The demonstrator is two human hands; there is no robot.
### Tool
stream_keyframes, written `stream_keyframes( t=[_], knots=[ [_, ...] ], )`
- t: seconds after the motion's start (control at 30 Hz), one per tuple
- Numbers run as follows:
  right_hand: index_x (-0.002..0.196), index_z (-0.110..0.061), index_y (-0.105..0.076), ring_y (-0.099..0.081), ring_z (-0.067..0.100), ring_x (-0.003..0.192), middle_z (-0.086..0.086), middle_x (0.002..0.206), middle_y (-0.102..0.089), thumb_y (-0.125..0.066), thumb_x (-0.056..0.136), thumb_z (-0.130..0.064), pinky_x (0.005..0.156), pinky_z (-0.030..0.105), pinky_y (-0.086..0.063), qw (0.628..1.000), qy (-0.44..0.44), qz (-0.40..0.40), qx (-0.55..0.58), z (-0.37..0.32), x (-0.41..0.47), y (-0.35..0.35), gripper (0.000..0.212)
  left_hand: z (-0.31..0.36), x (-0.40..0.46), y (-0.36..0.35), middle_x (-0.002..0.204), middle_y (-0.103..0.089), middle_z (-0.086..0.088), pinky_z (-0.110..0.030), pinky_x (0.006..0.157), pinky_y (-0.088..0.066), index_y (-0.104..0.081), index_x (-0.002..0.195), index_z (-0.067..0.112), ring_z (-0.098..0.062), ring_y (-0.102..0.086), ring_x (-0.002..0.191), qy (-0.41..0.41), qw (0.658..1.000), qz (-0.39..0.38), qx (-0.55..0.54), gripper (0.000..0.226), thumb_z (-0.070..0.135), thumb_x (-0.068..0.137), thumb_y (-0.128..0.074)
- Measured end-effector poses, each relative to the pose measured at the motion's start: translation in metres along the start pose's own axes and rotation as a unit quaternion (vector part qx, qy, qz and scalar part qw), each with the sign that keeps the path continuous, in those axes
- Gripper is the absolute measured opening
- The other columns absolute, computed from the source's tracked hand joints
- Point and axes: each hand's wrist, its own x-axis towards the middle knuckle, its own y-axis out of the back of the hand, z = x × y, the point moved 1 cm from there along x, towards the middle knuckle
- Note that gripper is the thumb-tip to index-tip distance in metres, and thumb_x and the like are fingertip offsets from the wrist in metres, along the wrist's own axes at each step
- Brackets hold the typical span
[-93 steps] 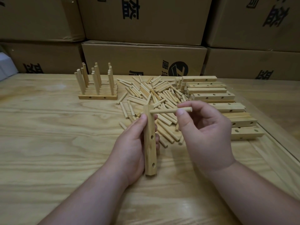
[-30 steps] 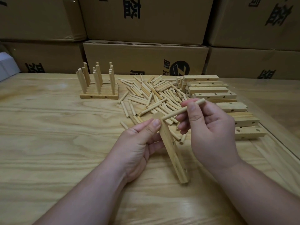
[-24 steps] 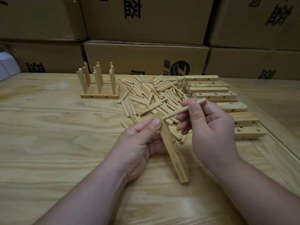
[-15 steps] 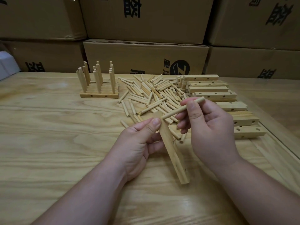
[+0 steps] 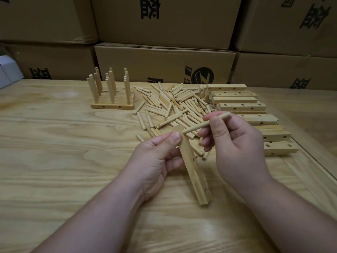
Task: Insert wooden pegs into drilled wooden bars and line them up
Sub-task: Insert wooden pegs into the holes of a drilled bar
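My left hand [image 5: 156,161] grips a drilled wooden bar [image 5: 194,172] near its far end; the bar slants down toward me, its near end on the table. Small holes show along its right side. My right hand [image 5: 235,150] pinches a wooden peg [image 5: 200,126] between thumb and fingers, and the peg's left tip sits at the bar's far end, beside my left thumb. A heap of loose pegs [image 5: 173,108] lies behind my hands. Finished bars with upright pegs [image 5: 112,94] stand in a row at the back left.
A stack of drilled bars [image 5: 242,106] lies at the right, running toward the table's right edge [image 5: 310,154]. Cardboard boxes [image 5: 164,64] wall off the back of the wooden table [image 5: 54,152]. A white box [image 5: 7,72] sits at the far left.
Three seconds ago the bar stood nearly straight with the peg at its top. Since then the bar has tilted, near end to the right. Over the last second almost nothing moved.
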Motion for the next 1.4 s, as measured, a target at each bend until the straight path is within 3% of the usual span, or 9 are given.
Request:
stream_keyframes(
  t=[0.43, 0.57, 0.63, 0.7, 0.77, 0.87, 0.97, 1.1, 1.4],
  knots=[
    [0.103, -0.018, -0.073, -0.068, 0.022, 0.067, 0.011, 0.085, -0.073, -0.054, 0.102, -0.027, 0.058, 0.031, -0.056, 0.994, -0.048, 0.046, 0.081, 0.006, 0.007, 0.001, 0.021, -0.005, 0.000, 0.001, 0.096, -0.076, -0.012, -0.035, 0.071, -0.061, -0.073, 0.113, 0.004, -0.018, -0.072, 0.081, -0.049, 0.997, -0.006, 0.051, 0.041, 0.031, 0.083, -0.070],
    [0.110, -0.022, -0.070, -0.068, 0.023, 0.068, 0.009, 0.090, -0.074, -0.051, 0.096, -0.054, 0.053, 0.029, -0.055, 0.996, -0.049, 0.036, 0.063, 0.010, 0.007, 0.003, 0.039, -0.006, 0.002, 0.001, 0.086, -0.074, -0.010, -0.044, 0.081, -0.056, -0.071, 0.110, 0.004, -0.017, -0.069, 0.074, -0.034, 0.997, 0.016, 0.060, 0.037, 0.028, 0.084, -0.067],
    [0.104, -0.028, -0.069, -0.065, 0.018, 0.067, 0.005, 0.087, -0.072, -0.042, 0.095, -0.064, 0.051, 0.027, -0.052, 0.998, -0.045, 0.050, 0.011, 0.016, 0.005, 0.006, 0.046, -0.005, 0.004, 0.000, 0.090, -0.075, -0.010, -0.041, 0.079, -0.058, -0.070, 0.114, 0.002, -0.017, -0.070, 0.076, -0.030, 0.999, 0.028, 0.028, 0.037, 0.026, 0.087, -0.064],
    [0.095, -0.026, -0.071, -0.062, 0.009, 0.070, -0.002, 0.082, -0.069, -0.044, 0.100, -0.053, 0.057, 0.025, -0.050, 0.990, -0.004, 0.055, -0.130, 0.023, 0.005, 0.012, 0.038, -0.002, 0.005, 0.002, 0.096, -0.075, -0.012, -0.045, 0.084, -0.058, -0.070, 0.115, 0.002, -0.019, -0.071, 0.081, -0.029, 0.999, 0.043, -0.010, 0.034, 0.024, 0.091, -0.060],
    [0.096, -0.026, -0.072, -0.058, 0.002, 0.082, -0.014, 0.088, -0.063, -0.052, 0.098, -0.040, 0.068, 0.019, -0.045, 0.950, 0.028, 0.006, -0.312, 0.032, 0.008, 0.015, 0.025, 0.001, 0.005, 0.001, 0.098, -0.074, -0.013, -0.052, 0.088, -0.058, -0.070, 0.113, 0.004, -0.022, -0.072, 0.085, -0.021, 0.997, 0.057, -0.042, 0.030, 0.024, 0.095, -0.058],
    [0.112, -0.029, -0.072, -0.049, 0.008, 0.099, -0.014, 0.098, -0.050, -0.058, 0.093, -0.048, 0.085, 0.026, -0.040, 0.855, -0.018, -0.108, -0.507, 0.042, 0.008, 0.009, 0.031, 0.005, 0.004, -0.001, 0.083, -0.071, -0.009, -0.040, 0.062, -0.063, -0.070, 0.107, 0.006, -0.019, -0.070, 0.070, -0.003, 0.992, 0.083, -0.100, 0.026, 0.023, 0.103, -0.051],
    [0.108, -0.031, -0.073, -0.046, 0.015, 0.106, -0.012, 0.096, -0.048, -0.059, 0.087, -0.060, 0.092, 0.035, -0.039, 0.809, -0.042, -0.137, -0.570, 0.041, 0.006, 0.002, 0.039, 0.009, 0.002, 0.000, 0.075, -0.056, -0.003, -0.022, 0.041, -0.041, -0.070, 0.103, 0.009, -0.013, -0.051, 0.055, 0.029, 0.987, 0.099, -0.123, 0.031, 0.029, 0.105, -0.047],
    [0.099, -0.031, -0.075, -0.047, 0.016, 0.103, -0.011, 0.093, -0.052, -0.061, 0.086, -0.055, 0.089, 0.035, -0.039, 0.809, -0.040, -0.121, -0.574, 0.037, 0.007, 0.001, 0.031, 0.012, 0.000, 0.002, 0.074, -0.052, -0.003, -0.020, 0.039, -0.028, -0.067, 0.104, 0.010, -0.012, -0.042, 0.055, 0.043, 0.987, 0.092, -0.125, 0.032, 0.031, 0.106, -0.043],
    [0.090, -0.032, -0.061, -0.055, 0.015, 0.092, -0.017, 0.084, -0.056, -0.063, 0.089, -0.037, 0.083, 0.037, -0.047, 0.860, -0.011, -0.069, -0.505, 0.033, 0.006, 0.001, 0.005, 0.012, -0.001, -0.002, 0.074, -0.051, -0.004, -0.021, 0.040, -0.027, -0.063, 0.107, 0.012, -0.013, -0.040, 0.056, 0.034, 0.987, 0.106, -0.116, 0.030, 0.033, 0.106, -0.042]
  ],
)
